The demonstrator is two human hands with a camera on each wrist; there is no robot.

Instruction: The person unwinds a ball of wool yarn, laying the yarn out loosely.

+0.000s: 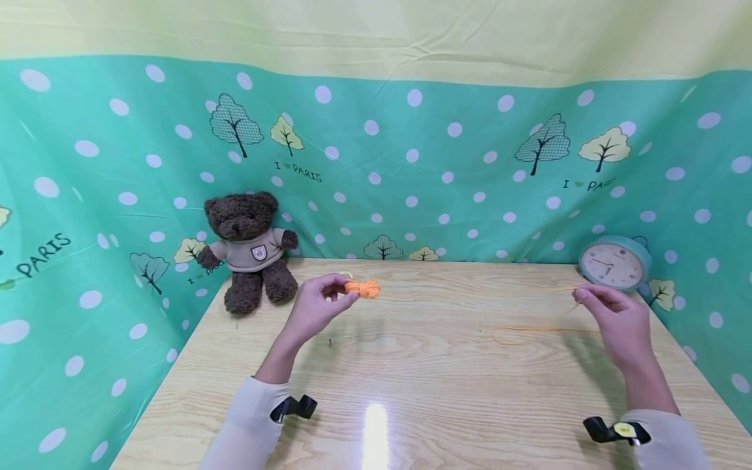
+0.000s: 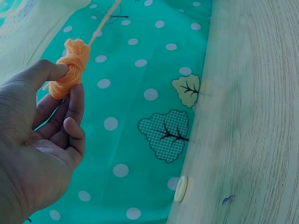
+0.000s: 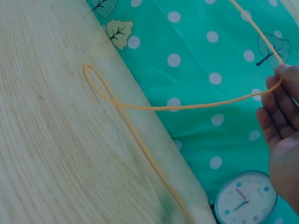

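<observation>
Between thumb and fingers, my left hand [image 1: 320,307] holds a small bundle of orange yarn [image 1: 365,288] above the table. In the left wrist view the wound bundle [image 2: 70,70] shows a strand [image 2: 103,23] leaving its top. Far to the right, my right hand [image 1: 619,323] pinches the yarn strand [image 1: 574,307] between thumb and fingers. From those fingers, in the right wrist view, a loose length of yarn [image 3: 187,107] sags to the table and makes a loop there. Part of this tail [image 1: 529,328] lies on the wood below the right hand.
A brown teddy bear [image 1: 249,251] in a grey top sits at the table's back left. A round teal clock [image 1: 615,263] stands at the back right. Behind the left hand lies a pale ring [image 2: 181,189]. Polka-dot cloth [image 1: 411,176] walls the wooden table [image 1: 435,391].
</observation>
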